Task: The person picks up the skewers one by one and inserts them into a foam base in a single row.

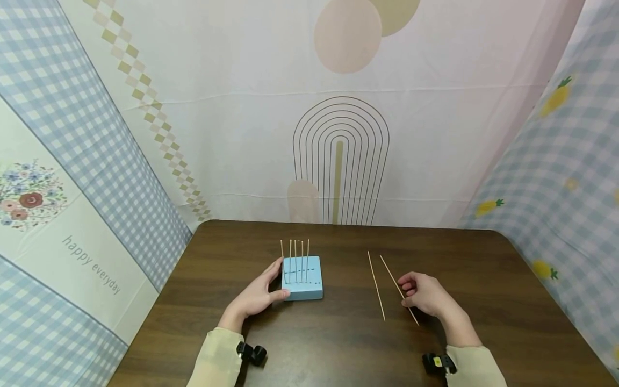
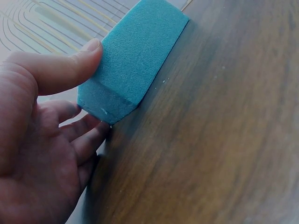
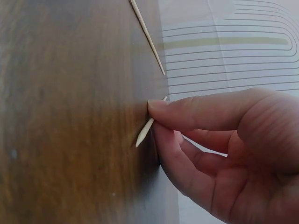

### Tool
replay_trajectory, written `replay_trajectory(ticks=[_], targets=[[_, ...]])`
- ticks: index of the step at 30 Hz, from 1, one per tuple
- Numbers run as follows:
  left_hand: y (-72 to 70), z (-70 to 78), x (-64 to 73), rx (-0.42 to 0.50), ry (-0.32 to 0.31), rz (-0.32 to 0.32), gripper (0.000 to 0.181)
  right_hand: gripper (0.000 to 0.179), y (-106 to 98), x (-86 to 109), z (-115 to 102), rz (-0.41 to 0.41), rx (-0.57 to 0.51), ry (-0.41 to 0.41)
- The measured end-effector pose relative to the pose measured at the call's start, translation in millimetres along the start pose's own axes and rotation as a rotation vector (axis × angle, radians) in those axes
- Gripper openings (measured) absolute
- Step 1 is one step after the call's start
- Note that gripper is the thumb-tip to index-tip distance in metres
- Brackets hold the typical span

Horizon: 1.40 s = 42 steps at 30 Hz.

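Note:
My left hand [image 1: 258, 293] holds a light blue foam block [image 1: 313, 277] by its left side, with the thumb on the near face, as the left wrist view [image 2: 135, 56] shows. Several thin wooden skewers [image 1: 308, 255] stand upright in a row in the block's top, among small dark holes. To the right, my right hand [image 1: 425, 293] pinches a wooden skewer [image 1: 389, 271] between thumb and fingers near its lower end. In the right wrist view that skewer's pointed tip [image 3: 144, 134] sticks out past the thumb. A second skewer [image 1: 376, 286] lies on the table to the left of it.
The dark brown wooden table [image 1: 338, 344] ends at the back against a pale patterned cloth [image 1: 242, 150]. Checked cloths hang at the left [image 1: 111, 145] and right [image 1: 546, 177]. A small black camera is strapped to each wrist.

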State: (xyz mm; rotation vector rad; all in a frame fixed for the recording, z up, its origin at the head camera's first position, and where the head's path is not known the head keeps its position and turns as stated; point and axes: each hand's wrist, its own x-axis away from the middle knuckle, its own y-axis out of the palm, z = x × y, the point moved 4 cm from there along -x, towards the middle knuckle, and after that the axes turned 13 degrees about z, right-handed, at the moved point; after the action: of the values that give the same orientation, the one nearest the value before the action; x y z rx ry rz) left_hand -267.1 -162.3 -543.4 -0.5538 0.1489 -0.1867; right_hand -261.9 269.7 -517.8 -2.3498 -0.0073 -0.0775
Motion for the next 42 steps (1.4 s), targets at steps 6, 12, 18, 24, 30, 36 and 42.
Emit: replay_trajectory(ticks=[6,12,18,24,30,36,42], targets=[[0.3,-0.6,0.0,0.013,0.0,0.002,0.096,0.047,-0.9,-1.3,2.1,-0.004,-0.013,0.013],[0.3,-1.9,0.1,0.006,0.0,0.005,0.096,0.051,-2.5,-1.4,2.5,-0.01,-0.029,0.009],[-0.6,-2.2,-0.1,-0.008,0.017,0.012,0.096,0.057,-5.1,-0.5,2.3,-0.023,-0.039,-0.022],[-0.9,-1.6,-0.2,-0.007,0.014,0.009,0.097,0.058,-7.1,0.4,2.4,-0.03,-0.045,-0.031],[-0.4,-2.1,-0.6,0.012,0.013,0.007,0.097,0.056,-7.7,1.5,2.3,-0.024,-0.041,-0.016],[0.2,-2.5,-1.0,0.019,0.013,0.011,0.097,0.052,-8.0,2.2,2.8,-0.015,-0.039,0.005],[0.9,-2.8,-0.7,0.019,0.014,0.011,0.097,0.049,-6.4,1.9,3.9,-0.017,-0.095,0.039]])
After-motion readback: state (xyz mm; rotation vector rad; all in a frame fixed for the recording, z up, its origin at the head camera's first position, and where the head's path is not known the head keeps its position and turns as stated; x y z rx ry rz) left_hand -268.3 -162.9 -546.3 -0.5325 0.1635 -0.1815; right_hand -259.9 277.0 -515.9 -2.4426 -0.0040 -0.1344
